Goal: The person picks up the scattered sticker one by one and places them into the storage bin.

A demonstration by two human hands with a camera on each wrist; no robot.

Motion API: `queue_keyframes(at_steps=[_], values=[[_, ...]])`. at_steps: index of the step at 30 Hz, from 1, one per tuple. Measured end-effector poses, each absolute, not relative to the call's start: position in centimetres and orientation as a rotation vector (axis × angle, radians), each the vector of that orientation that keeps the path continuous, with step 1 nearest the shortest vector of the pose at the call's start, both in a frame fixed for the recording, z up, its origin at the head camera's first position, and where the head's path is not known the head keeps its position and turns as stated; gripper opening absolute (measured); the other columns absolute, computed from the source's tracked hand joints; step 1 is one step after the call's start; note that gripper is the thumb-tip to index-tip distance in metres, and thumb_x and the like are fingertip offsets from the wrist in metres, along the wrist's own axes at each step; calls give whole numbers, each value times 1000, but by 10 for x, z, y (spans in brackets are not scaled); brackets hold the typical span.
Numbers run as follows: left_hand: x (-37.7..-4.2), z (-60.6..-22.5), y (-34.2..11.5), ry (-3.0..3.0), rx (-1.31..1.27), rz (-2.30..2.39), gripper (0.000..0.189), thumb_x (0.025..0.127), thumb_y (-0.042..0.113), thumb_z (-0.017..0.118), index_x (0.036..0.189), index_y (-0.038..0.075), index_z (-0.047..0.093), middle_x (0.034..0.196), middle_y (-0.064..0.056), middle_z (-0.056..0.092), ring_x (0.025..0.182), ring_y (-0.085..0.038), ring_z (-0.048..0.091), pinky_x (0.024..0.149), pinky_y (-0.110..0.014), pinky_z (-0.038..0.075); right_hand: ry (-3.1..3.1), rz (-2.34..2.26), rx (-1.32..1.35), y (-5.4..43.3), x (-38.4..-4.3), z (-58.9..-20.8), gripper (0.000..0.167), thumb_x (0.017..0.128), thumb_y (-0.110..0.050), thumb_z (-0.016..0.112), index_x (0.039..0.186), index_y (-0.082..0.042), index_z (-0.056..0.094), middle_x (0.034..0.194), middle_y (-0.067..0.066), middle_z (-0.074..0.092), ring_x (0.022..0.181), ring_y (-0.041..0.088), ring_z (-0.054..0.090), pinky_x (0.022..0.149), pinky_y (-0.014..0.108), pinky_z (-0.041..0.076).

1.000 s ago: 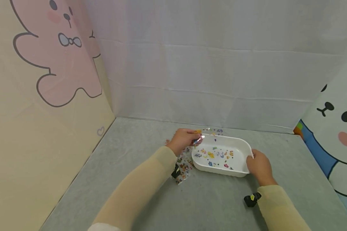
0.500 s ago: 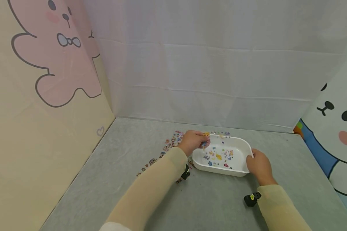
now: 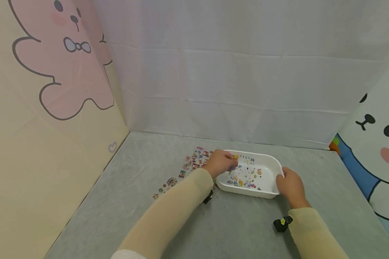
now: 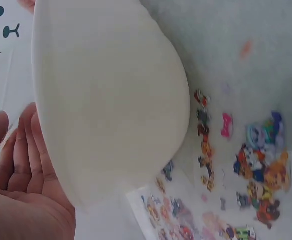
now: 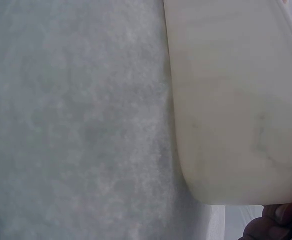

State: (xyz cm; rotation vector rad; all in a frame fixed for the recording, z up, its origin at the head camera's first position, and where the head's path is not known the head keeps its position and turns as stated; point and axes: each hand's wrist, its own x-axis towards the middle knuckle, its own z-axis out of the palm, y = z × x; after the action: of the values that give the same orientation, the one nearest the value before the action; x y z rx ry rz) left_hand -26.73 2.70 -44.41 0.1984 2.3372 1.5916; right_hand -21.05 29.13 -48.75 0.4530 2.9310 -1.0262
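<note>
On the left wall hung a sheet with a pink cartoon animal [image 3: 68, 61]. Below it, on the grey bench [image 3: 133, 201], loose stickers [image 3: 194, 162] lay scattered to the left of a white tray [image 3: 269, 169], some just beside its left end; the left wrist view showed them on clear backing [image 4: 186, 220] close against the tray's wall. The left hand [image 3: 221, 163] hovered over the tray's left rim, its grip closed in a pinch on a small coloured sticker [image 3: 235, 157] held above the inside. More stickers [image 3: 246, 178] lay strewn on the tray's floor. The tray sat on the bench near the back wall, between the two hands. The right hand [image 3: 290, 187] held the tray's right end, fingers curled round the rim; the right wrist view showed only fingertips [image 5: 273, 227] under the tray's pale wall. At the far right hung a sheet with a white cartoon bear [image 3: 379, 144].
</note>
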Motion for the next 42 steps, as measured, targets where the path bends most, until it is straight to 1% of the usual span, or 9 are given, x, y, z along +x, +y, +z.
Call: queue_keyframes(at_steps=[3,7,12,17,23,28,32,38,42], values=[[-268,-444,22,2440,224,1515,16,98,24,74,98,10,81,86,3,74,74,-13,63,69,-33,52,2934,-1026,452,291,-211,-487,51,101,-11,40,144,16,45,135,38,55,117,50,58,95,63,48],[-270,-445,14,2564,211,1457,19,98,27,72,112,16,80,98,5,73,87,-13,67,80,-37,56,2933,-1032,463,290,-211,-487,51,100,-11,39,144,16,46,135,37,55,117,49,58,95,62,47],[-275,-453,3,2672,267,1432,23,100,27,70,116,14,79,104,4,73,95,-14,67,82,-35,57,2929,-1026,468,290,-211,-487,52,101,-11,39,145,16,44,137,37,53,119,49,57,98,63,46],[-270,-456,-7,2665,333,1453,24,101,26,69,118,11,77,103,5,72,96,-12,66,81,-32,57,2946,-1017,453,292,-211,-489,51,101,-11,40,144,16,45,135,37,55,115,48,58,95,62,47],[-256,-450,-26,2657,368,1448,20,101,27,69,115,15,76,102,6,69,94,-11,64,78,-31,56,2946,-1022,426,292,-212,-487,51,101,-12,40,142,16,47,130,36,58,107,44,60,90,60,48],[-240,-448,-50,2625,415,1441,26,100,27,70,121,12,74,103,6,68,95,-13,63,80,-35,55,2934,-1033,434,289,-210,-485,51,101,-12,39,143,16,46,131,37,57,108,44,60,91,60,48],[-228,-448,-70,2691,502,1356,32,99,26,71,130,14,70,106,4,68,96,-13,63,80,-36,55,2911,-1037,474,289,-210,-484,53,102,-12,39,147,15,42,135,37,54,114,46,58,95,62,47],[-219,-455,-102,2794,510,1222,50,100,30,69,146,16,58,125,-8,66,99,-13,62,79,-37,54,2885,-1027,510,288,-210,-484,53,103,-12,39,149,15,40,138,37,52,116,46,56,98,62,45],[-214,-456,-123,2862,478,1132,56,101,31,69,152,17,52,134,-8,61,107,-17,62,82,-40,54,2889,-1027,498,289,-210,-485,53,103,-12,39,148,15,41,137,37,53,114,45,57,96,61,46]])
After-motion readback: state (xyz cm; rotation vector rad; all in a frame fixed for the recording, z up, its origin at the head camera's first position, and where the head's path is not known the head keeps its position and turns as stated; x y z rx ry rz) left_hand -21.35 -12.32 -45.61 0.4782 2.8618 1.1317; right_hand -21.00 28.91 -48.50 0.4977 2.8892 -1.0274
